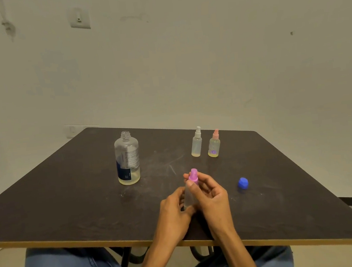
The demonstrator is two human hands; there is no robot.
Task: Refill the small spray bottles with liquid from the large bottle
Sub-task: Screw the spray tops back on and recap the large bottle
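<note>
left hand grips the small spray bottle in front of the uncapped large bottle, right hand pinching its purple sprayer top. looks like the cap-twisting step; whether loosening or tightening, can't tell.

Three small spray bottles, one large bottle, seemingly one blue cap
</note>
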